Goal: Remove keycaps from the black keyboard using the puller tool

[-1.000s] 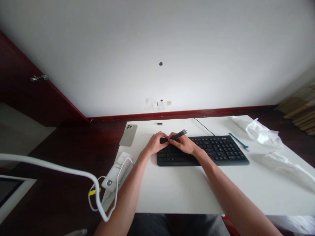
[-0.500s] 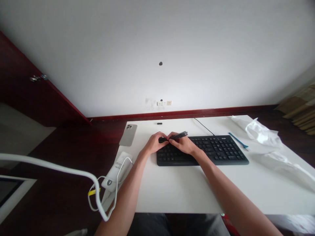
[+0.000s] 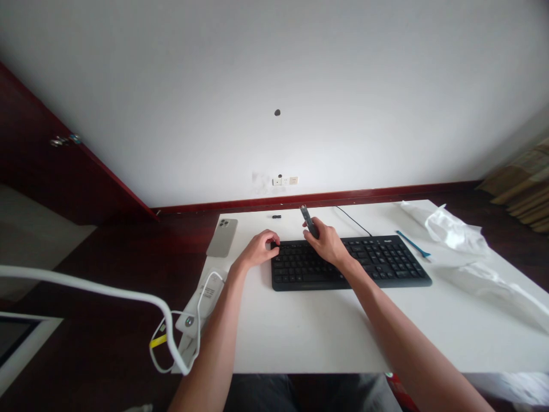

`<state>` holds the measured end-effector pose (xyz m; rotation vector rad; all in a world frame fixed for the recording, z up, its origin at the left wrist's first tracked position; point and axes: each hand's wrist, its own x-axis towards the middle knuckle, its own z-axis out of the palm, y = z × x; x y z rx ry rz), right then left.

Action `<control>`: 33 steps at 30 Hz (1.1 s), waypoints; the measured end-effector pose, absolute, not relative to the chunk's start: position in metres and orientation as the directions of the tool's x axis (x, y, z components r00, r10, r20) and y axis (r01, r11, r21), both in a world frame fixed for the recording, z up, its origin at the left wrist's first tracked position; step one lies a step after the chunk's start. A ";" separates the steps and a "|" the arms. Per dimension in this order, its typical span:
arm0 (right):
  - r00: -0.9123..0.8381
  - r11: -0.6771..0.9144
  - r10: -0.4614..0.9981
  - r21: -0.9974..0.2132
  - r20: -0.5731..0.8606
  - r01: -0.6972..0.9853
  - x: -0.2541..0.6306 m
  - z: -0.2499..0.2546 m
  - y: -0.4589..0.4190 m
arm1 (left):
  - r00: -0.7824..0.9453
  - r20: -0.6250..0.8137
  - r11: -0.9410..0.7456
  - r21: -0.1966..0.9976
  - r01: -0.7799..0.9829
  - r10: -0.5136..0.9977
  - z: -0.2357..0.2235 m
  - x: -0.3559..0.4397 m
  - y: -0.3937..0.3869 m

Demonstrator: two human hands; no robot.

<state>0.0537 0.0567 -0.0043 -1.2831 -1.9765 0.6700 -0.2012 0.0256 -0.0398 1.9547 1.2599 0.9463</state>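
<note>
My right hand (image 3: 325, 243) is closed around a slim dark grey tool (image 3: 307, 220) with a pale tip. It holds the tool tilted up over the back edge of a black keyboard (image 3: 386, 260). At the keyboard's back left corner is my left hand (image 3: 258, 249), its thumb and fingers curled toward each other. A dark patch shows between those fingertips; whether it is a small held piece or the keyboard's corner is hard to make out.
A phone (image 3: 222, 237) lies face down at the left, behind a white power strip (image 3: 206, 297) with cables. A small black piece (image 3: 277, 217) sits near the back edge. To the right are a blue stick (image 3: 414, 245) and crumpled clear plastic (image 3: 454, 229).
My hands have moved apart from where they met over the keyboard. The left has shifted left, and the tool in my right hand has swung more upright.
</note>
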 end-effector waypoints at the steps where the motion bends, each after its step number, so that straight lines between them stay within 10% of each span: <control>1: -0.289 0.382 0.922 -0.709 0.256 0.592 0.053 -0.004 0.056 | 0.290 0.230 -0.351 0.800 0.486 0.929 -0.040 -0.201 0.026; 14: -0.719 0.603 0.690 -0.617 0.086 0.506 0.067 0.002 0.055 | -0.046 0.159 -0.147 0.967 0.206 0.986 -0.061 -0.207 0.046; 33: -0.568 0.598 0.756 -0.695 0.325 0.399 0.045 -0.021 0.055 | 0.162 0.207 -0.252 0.901 0.353 0.965 -0.050 -0.172 0.035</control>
